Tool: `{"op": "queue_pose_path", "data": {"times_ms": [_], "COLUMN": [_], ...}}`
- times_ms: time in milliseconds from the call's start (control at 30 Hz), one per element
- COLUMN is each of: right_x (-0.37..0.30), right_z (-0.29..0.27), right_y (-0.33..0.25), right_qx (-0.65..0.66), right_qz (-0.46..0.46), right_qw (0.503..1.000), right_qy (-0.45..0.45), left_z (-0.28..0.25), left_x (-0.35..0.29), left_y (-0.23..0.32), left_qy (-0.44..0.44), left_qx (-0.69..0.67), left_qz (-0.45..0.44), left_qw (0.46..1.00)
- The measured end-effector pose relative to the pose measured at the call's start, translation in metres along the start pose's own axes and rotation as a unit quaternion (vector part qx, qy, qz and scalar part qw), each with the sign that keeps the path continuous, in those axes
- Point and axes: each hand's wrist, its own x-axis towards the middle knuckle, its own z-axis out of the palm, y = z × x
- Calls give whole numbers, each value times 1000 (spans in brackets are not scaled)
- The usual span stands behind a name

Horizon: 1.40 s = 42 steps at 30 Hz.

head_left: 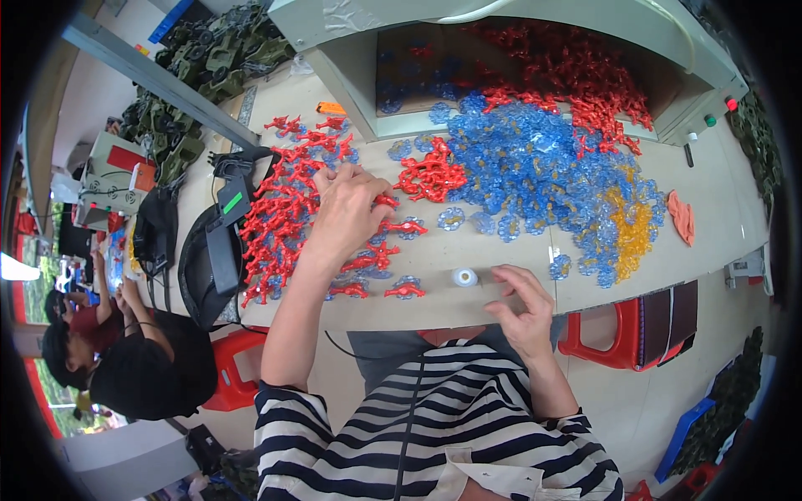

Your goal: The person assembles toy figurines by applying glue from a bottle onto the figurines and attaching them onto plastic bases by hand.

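Observation:
My left hand (345,204) is over the left part of the worktable, its fingers bent down among small red plastic figure-shaped pieces (280,204). Whatever lies under its fingertips is hidden. Clear blue, flower-like discs show beneath several red pieces, such as the red piece (404,289) near the front edge. My right hand (526,311) is at the table's front edge, thumb and fingers apart, holding nothing. Just left of it stands a small white round bottle (464,277). A small cluster of red pieces (430,174) lies right of my left hand.
A big heap of blue discs (526,159) spreads at the right, with yellow pieces (631,230) and an orange cloth (681,219) beside it. More red pieces (576,75) fill a grey metal housing (351,83). A black bag (205,271) lies left; other people sit beyond it.

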Motion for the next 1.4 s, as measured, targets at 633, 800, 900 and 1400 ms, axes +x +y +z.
{"op": "queue_pose_path", "data": {"times_ms": [633, 800, 900, 1400], "right_x": [1, -10, -11, -25], "right_z": [13, -23, -31, -19], "right_y": [-2, -11, -24, -40], "right_qx": [153, 66, 66, -47], "right_qz": [45, -49, -101, -109], "right_qw": [987, 997, 991, 990], "right_qy": [32, -6, -55, -71], "left_z": [-11, -7, 31, 71], "left_x": [34, -81, -129, -154], "left_y": [52, 76, 90, 105], "left_qy": [-32, -115, -114, -62], "left_qx": [-312, -713, -836, -934], "left_qz": [4, -132, -180, -263], "left_qw": [950, 679, 506, 233]}}
